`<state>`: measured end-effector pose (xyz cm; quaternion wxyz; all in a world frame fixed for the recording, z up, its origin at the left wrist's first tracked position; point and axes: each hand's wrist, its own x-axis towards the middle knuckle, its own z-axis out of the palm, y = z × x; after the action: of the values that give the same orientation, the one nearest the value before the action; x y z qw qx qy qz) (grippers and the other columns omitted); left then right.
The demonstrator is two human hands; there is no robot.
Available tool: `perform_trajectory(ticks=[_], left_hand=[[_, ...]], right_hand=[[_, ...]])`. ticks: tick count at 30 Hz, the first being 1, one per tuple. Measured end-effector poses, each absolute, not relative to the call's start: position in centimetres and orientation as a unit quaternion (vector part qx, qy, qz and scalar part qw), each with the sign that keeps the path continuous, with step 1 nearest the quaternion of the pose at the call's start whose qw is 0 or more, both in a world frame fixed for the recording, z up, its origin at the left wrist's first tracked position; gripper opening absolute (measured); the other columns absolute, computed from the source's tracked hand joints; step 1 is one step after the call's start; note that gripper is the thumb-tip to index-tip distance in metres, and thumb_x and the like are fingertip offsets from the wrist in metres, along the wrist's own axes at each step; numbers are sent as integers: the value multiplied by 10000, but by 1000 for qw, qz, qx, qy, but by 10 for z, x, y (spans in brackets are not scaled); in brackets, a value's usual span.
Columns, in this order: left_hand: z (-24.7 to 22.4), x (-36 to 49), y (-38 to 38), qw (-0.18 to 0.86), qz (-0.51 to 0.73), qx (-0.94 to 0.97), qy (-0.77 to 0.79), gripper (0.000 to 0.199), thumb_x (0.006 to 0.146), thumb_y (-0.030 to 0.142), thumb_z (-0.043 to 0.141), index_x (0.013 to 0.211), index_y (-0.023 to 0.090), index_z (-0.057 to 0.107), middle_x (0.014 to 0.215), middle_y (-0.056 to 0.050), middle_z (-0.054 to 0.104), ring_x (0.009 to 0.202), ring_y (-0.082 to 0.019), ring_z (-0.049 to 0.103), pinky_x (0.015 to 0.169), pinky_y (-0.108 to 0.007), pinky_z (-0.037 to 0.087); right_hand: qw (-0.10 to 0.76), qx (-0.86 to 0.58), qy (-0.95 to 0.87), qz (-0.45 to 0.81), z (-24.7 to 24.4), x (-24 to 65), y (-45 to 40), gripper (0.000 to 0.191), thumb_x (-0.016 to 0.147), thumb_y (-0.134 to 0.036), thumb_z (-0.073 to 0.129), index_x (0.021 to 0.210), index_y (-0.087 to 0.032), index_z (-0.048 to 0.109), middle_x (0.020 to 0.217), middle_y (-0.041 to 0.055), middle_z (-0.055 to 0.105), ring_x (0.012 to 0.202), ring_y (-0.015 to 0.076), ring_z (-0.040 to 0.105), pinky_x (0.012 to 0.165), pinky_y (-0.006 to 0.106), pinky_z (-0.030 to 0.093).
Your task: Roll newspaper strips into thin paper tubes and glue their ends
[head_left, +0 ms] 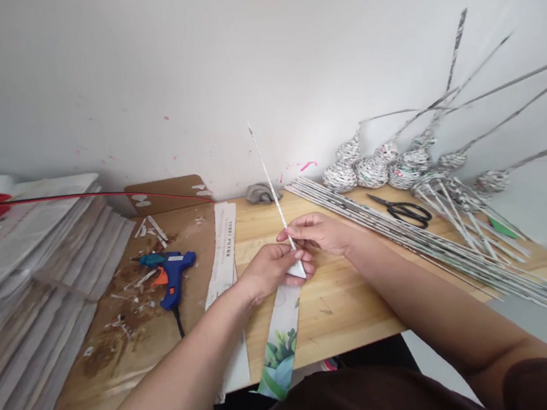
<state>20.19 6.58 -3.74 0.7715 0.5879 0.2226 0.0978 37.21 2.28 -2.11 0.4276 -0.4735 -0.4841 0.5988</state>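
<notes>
A strip of printed paper [282,338] with green leaves hangs over the table's front edge, its upper end rolled into a thin paper stick [271,185] that points up and away from me. My left hand [275,266] pinches the lower, wider part of the roll, thumb on top. Just above it, the fingers of my right hand [315,232] close around the stick. Whether a core rod lies inside the roll is hidden.
At left are a blue glue gun [177,278] on stained cardboard, paper strips [224,252] and stacked newspaper [61,273]. Finished paper sticks [409,241], black scissors [402,208] and woven paper gourds [372,168] lie at right. A grey cloth-like lump [260,194] sits by the wall.
</notes>
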Motion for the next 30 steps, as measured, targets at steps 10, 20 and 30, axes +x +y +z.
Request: perform_trajectory(ticks=[10,20,30], left_hand=[[-39,203,62,776,80,589,209,330,809,420,592,918,117,664,825,-88,671,768,-166,621,699,-310,508],[-37,203,58,777,59,588,217,348,791,440,608,917,120,658,840,-90,672,788,-182,637,746,-363,517],[-36,202,56,776,53,589,219,345,804,431,594,929,115,651,840,-100,675,773,-185,642,731,-364,523]], right_hand=[[487,-499,-423,578,-24,374,27,250,662,-355,764,680,-127,662,498,-46,487,431,37,370,391,181,217],[505,-492,-429,565,-20,375,26,255,678,-359,758,674,-123,662,530,-29,493,479,47,398,382,163,215],[515,-475,-415,580,-24,379,26,268,706,-390,728,757,-128,703,664,19,570,541,61,442,377,162,221]])
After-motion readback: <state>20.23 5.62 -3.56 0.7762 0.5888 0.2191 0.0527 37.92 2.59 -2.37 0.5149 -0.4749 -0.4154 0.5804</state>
